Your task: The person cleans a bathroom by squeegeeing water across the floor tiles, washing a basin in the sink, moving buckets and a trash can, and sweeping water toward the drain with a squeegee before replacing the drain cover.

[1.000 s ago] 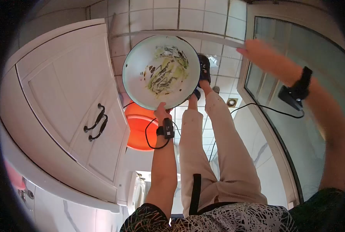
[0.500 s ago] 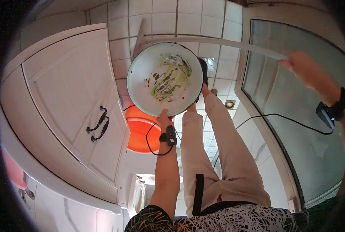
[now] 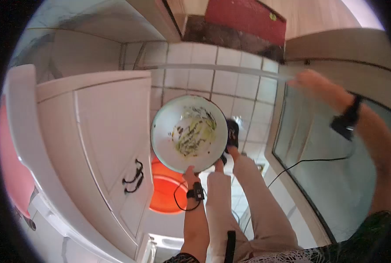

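Your grip at the left hand (image 3: 191,176) is clamped on the near rim of a wide, round, white enamel basin (image 3: 164,136) with a pale green edge, the thumb lying over the rim and the other fingers mostly hidden beneath. You hold the basin in the middle of the scene, tipped so that its inside faces you. Across its bottom spread wet-looking green and dark scraps (image 3: 195,133), with a few dark bits to their left.

Your right hand (image 3: 311,84), blurred at the far right, is closed on the right end of a long, thin, pale bar (image 3: 217,68). That bar runs leftward past the far side of the basin, above the white floor tiles (image 3: 243,83). Black devices sit on both your wrists, with black cables trailing from them.

Just nearer than the basin, partly covered by it, is a round orange plastic tub (image 3: 169,193). To the left stands a white panelled cabinet (image 3: 112,131) with two curved black metal handles (image 3: 134,179); to the right is a frosted glass panel (image 3: 322,162) in a pale frame. At the far side lies a dark red mat (image 3: 243,22). Your black shoes (image 3: 233,131) are just right of the basin.
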A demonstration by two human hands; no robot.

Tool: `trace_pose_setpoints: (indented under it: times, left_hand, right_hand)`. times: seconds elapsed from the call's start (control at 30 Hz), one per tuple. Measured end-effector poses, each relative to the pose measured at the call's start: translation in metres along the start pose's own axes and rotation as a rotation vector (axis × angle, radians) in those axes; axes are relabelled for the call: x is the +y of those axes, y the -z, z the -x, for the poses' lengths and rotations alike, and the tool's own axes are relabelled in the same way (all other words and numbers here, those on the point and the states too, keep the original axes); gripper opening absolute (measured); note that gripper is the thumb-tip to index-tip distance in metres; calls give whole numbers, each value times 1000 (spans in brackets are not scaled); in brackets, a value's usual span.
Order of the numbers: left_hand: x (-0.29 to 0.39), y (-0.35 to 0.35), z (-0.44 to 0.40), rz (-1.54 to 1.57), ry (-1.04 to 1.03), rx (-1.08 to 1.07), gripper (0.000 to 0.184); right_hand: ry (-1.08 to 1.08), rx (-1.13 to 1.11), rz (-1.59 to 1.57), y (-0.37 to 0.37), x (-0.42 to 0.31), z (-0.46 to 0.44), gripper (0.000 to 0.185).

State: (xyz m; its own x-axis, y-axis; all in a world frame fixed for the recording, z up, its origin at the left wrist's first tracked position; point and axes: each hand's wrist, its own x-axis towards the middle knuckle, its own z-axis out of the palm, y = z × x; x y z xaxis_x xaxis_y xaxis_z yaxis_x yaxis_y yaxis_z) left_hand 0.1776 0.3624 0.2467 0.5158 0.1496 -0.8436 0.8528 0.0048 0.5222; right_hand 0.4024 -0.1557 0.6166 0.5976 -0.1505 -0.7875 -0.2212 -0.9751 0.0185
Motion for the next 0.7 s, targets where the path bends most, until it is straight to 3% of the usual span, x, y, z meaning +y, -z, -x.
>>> trace_pose_setpoints:
  times: [0.07,0.13,0.2,0.27,0.37,0.4,0.47,0.57,0.7]
  left_hand:
    - [10,-11,-20,158,169,95,31]
    - [67,-33,-2,420,350,164,26]
    - [82,-39,-9,463,359,175,30]
    - [85,-39,-23,445,314,155,33]
    - [94,-41,-50,439,241,120,39]
    - [101,-44,-57,440,223,111,41]
    - [120,-49,-70,410,154,104,44]
    - [112,-48,-92,377,165,95,33]
    - [112,-54,-105,491,144,-17,30]
  right_hand:
    - [49,131,62,-8,-37,-59,59]
    - [147,103,9,-16,-66,-114,46]
    - [189,328,14,-50,-71,-157,59]
    - [119,235,37,-55,-66,-135,57]
    - [-45,-18,-35,-46,-43,-96,39]
    - [343,308,285,-73,-5,-74,25]
    - [118,120,310,-82,15,-16,20]
    - [-288,-3,-19,-77,36,59,46]
    - [-368,72,-28,-73,35,129,54]
